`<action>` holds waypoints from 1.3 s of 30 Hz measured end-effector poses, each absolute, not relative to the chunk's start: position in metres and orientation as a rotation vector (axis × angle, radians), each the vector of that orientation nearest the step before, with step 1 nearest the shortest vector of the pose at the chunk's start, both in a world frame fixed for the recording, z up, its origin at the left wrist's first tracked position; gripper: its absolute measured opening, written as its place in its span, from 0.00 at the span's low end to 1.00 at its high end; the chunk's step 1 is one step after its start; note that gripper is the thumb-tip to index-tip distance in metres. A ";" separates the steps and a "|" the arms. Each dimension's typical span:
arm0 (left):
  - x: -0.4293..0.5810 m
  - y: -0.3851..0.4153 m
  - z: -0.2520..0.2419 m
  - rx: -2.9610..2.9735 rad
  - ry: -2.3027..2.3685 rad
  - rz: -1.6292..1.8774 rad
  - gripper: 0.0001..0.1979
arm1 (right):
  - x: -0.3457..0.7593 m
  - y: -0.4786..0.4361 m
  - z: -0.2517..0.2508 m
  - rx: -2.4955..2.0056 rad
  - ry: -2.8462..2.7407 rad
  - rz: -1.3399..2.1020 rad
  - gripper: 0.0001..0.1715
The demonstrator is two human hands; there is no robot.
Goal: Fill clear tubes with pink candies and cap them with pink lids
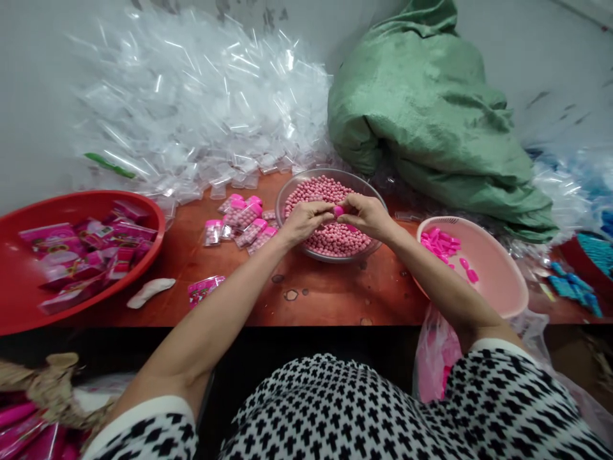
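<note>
Together, left hand (304, 220) and right hand (366, 214) pinch small pink piece (338, 210) over clear bowl (306, 185) of pink beads (316, 190).

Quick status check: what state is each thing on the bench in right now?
Left hand: pinching a small pink piece.
Right hand: pinching the same pink piece.
Clear bowl: filled with pink balls.
Pink basket: few pink caps inside.
Red basin: holds packed pink packets.
Green sack: slumped, closed.

A scuffed pale grey wall (541, 57) rises behind the reddish-brown wooden worktop (325, 300), whose surface is pitted with small marks; soft, even light falls over both
</note>
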State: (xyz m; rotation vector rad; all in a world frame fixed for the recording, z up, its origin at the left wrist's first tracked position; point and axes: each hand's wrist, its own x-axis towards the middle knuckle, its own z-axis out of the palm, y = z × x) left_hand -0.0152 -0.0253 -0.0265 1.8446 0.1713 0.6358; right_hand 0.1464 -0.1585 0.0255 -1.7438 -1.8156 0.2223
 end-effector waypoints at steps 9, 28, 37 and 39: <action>-0.019 -0.026 -0.029 1.835 0.218 0.651 0.12 | 0.136 -0.150 0.024 -1.775 -2.026 0.049 0.07; -0.018 -0.028 -0.023 1.483 0.207 0.766 0.17 | 0.140 -0.137 0.026 -1.229 -0.856 1.216 0.29; -0.024 -0.027 -0.026 1.632 0.310 0.925 0.09 | 0.116 -0.120 0.024 -1.237 -0.668 1.346 0.17; -0.024 -0.027 -0.027 1.610 0.332 0.954 0.09 | 0.109 -0.114 0.022 -1.229 -0.659 1.277 0.16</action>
